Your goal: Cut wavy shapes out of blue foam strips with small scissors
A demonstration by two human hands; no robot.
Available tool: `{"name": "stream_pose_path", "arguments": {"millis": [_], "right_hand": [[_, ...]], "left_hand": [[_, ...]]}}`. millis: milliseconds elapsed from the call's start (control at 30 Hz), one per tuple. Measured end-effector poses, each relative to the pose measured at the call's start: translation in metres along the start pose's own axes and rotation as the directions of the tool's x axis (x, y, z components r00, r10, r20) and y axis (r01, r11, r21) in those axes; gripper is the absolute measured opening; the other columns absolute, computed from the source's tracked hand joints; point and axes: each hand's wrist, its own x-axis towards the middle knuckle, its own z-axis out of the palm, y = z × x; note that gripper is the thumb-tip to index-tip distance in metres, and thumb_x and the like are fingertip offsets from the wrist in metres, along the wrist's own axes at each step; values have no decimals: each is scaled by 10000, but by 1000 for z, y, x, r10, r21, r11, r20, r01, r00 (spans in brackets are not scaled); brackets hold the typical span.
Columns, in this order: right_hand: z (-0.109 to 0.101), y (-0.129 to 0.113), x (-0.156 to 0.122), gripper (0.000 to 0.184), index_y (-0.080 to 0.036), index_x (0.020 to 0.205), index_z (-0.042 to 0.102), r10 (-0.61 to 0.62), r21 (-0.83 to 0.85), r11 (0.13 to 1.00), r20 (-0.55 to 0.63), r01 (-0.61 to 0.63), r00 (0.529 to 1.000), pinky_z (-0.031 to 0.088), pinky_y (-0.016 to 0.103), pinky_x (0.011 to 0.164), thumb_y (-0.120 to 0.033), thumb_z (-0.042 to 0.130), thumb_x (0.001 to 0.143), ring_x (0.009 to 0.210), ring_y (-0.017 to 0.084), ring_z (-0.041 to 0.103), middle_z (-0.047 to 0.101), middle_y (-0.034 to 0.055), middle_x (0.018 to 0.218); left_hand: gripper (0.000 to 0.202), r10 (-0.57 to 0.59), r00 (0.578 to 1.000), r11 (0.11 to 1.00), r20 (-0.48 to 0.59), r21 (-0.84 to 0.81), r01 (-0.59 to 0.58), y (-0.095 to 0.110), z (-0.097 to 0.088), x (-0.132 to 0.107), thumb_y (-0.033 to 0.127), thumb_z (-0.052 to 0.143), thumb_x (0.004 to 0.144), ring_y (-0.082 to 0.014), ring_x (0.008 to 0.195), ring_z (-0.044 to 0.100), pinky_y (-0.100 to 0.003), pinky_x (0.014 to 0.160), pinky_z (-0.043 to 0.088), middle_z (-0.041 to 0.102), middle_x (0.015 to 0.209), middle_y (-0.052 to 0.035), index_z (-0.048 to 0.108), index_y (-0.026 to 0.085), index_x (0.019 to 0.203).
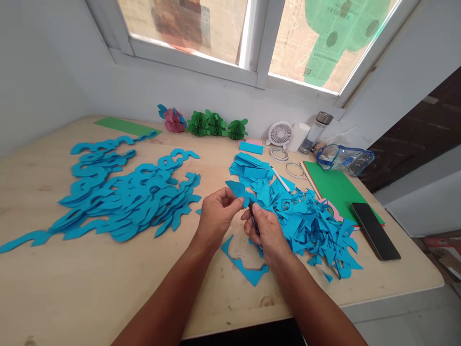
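Note:
My left hand [218, 211] pinches a blue piece of paper [236, 188] between thumb and fingers, above the middle of the table. Close beside it, my right hand [267, 228] is closed round dark-handled scissors [254, 218], whose blades meet the paper's lower right part and are mostly hidden. A curved blue offcut [248, 271] lies on the table below the hands. To the right spreads a heap of blue paper scraps [306, 221]. On the left is a large pile of wavy cut-out blue shapes [133, 202], overlapping one another.
Behind the scraps lie stacked blue rectangles [248, 166] and a white pen [280, 179]. Tape rolls [279, 154], a small fan [280, 134] and a bottle [317, 132] stand further back. A phone [375, 230] rests partly on green sheets [334, 187]. Green paper figures [216, 124] line the wall.

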Motion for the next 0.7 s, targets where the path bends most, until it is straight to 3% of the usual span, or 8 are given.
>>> {"name": "stream_pose_path", "arguments": {"millis": [267, 700], "right_hand": [[-1, 0, 0, 467, -152, 656, 587, 11, 22, 1000, 21, -11, 1000, 143, 199, 316, -604, 561, 769, 275, 31, 267, 527, -39, 434], [-1, -1, -1, 457, -164, 641, 580, 20, 21, 1000, 29, -21, 999, 145, 203, 324, -599, 553, 778, 282, 31, 270, 497, -48, 428]], "left_hand": [[156, -81, 995, 993, 62, -86, 86, 1, -2, 2, 233, 689, 608, -111, 524, 478, -237, 534, 367, 531, 506, 35, 563, 164, 547], [129, -91, 991, 980, 97, -165, 106, -2, -3, 4, 223, 707, 588, -117, 535, 514, -252, 576, 415, 561, 522, 31, 596, 158, 582]]}}
